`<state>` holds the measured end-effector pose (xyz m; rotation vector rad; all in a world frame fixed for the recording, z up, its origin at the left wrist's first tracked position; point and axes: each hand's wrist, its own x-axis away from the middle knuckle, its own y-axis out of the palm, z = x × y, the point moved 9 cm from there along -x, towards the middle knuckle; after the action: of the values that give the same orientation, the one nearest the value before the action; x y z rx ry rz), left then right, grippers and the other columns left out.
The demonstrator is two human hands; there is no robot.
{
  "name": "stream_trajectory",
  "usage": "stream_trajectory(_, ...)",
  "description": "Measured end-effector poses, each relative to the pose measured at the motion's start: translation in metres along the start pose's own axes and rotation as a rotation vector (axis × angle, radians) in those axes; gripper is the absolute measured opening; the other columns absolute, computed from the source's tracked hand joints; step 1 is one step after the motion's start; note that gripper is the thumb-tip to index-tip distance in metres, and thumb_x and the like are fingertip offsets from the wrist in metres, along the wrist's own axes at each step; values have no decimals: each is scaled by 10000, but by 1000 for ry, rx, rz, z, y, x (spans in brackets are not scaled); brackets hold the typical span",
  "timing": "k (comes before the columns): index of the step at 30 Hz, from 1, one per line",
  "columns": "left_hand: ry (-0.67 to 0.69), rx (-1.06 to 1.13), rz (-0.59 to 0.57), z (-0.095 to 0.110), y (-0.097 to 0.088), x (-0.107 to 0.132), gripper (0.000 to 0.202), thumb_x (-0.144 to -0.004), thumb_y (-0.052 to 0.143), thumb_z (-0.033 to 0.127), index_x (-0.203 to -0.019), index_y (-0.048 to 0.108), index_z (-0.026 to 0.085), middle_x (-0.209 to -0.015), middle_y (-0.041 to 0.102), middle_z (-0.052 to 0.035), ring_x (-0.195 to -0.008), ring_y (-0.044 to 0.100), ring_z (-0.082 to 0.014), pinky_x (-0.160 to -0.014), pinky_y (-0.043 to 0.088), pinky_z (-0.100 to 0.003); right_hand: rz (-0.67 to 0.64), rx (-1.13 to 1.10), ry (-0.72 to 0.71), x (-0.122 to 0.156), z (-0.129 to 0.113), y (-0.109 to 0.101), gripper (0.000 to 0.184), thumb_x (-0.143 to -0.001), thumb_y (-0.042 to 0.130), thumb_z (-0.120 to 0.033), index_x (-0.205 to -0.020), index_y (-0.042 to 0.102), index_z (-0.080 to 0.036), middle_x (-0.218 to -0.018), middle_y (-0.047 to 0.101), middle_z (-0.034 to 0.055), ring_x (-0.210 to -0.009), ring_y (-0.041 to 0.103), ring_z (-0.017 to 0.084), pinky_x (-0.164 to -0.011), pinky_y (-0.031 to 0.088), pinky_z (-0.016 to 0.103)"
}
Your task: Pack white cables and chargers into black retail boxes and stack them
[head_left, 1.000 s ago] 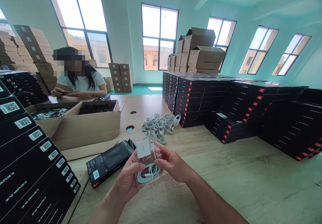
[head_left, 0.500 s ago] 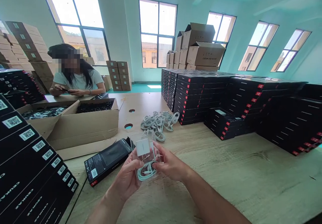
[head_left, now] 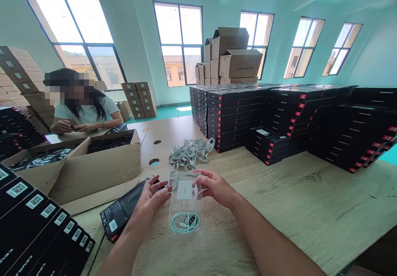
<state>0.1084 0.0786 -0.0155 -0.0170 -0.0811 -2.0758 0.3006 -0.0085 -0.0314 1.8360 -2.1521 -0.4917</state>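
Both my hands are at a clear plastic tray [head_left: 185, 210] that carries a white charger [head_left: 184, 190] and a coiled white cable [head_left: 185, 223]. My right hand [head_left: 217, 187] pinches the tray's top right corner. My left hand [head_left: 149, 203] has its fingers spread, and its fingertips touch the tray's upper left edge. The tray hangs just above the wooden table [head_left: 279, 210]. A black retail box [head_left: 122, 212] lies on the table just left of my left hand, its near end open.
A pile of white cables [head_left: 190, 152] lies beyond the tray. An open cardboard box [head_left: 93, 166] stands at the left, with a seated person [head_left: 82, 112] behind it. Stacks of black boxes [head_left: 279, 114] fill the right; more black boxes [head_left: 37, 226] sit at the lower left.
The tray has dropped lower and stretched out flat in front of me. My left hand has loosened from a grip to spread fingers. The view has shifted right.
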Motion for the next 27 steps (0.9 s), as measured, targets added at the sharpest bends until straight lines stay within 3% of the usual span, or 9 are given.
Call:
stream_trajectory(2,151,-344,204,24,-34,-14,669,-706,748,559,-1237,499,236,-1402,563,-153,-1338,530,-358,-1088,451,-489,47,-19,-13,-3,0,-8,506,-735,781,-411,-1167,646,-185,-846,711,16,-681,652,160,-607,582,328)
stream_trajectory(3,178,-537,228,33,-41,-20,647,-676,745,593,-1171,537,233,-1426,547,-158,-1370,486,-391,-1121,402,-543,65,-34,-24,-4,-1,-11,509,-725,785,-411,-1159,641,-188,-840,708,10,-678,649,158,-608,583,330)
stream_trajectory(5,198,-853,199,44,-43,-31,613,-605,766,599,-1058,597,223,-1477,514,-177,-1418,404,-454,-1161,294,-629,84,-59,-47,-4,-5,-15,513,-711,789,-403,-1152,634,-191,-826,702,1,-677,642,156,-605,583,326)
stream_trajectory(7,232,-960,181,55,-34,-32,585,-588,765,595,-1012,627,217,-1510,491,-185,-1441,364,-468,-1179,249,-640,78,-62,-59,-4,-8,-15,507,-710,786,-391,-1150,634,-192,-829,702,1,-684,638,156,-607,583,324)
stream_trajectory(10,201,-675,163,59,-13,-20,630,-678,703,652,-1119,619,210,-1439,567,-173,-1372,485,-403,-1130,387,-541,18,-25,-70,-1,-12,-3,484,-747,757,-404,-1170,647,-195,-860,698,10,-706,629,156,-621,580,323)
stream_trajectory(13,-104,-200,-162,24,35,2,670,-728,728,623,-1217,616,177,-1244,693,-170,-1142,668,-345,-911,561,-429,-20,53,-125,3,-15,13,520,-830,677,-461,-1285,623,-214,-903,678,12,-724,615,155,-651,569,329)
stream_trajectory(15,-271,34,-325,4,63,22,626,-684,823,483,-1190,650,158,-1104,742,-149,-946,728,-293,-743,595,-352,38,180,-213,5,-19,18,547,-892,604,-482,-1375,576,-228,-932,670,15,-754,611,159,-701,550,333)
stream_trajectory(20,-277,355,-160,-9,66,29,682,-582,857,195,-1231,649,179,-964,759,-65,-670,686,-154,-564,575,-242,199,580,-396,16,-30,23,514,-969,495,-395,-1461,528,-246,-1090,674,42,-966,621,194,-901,478,351)
stream_trajectory(27,-252,398,-134,-5,70,33,982,-550,851,139,-1455,482,234,-1050,759,-77,-678,695,-169,-587,596,-271,210,741,-424,17,-27,29,529,-976,447,-341,-1467,529,-163,-1032,691,82,-910,625,213,-836,515,352)
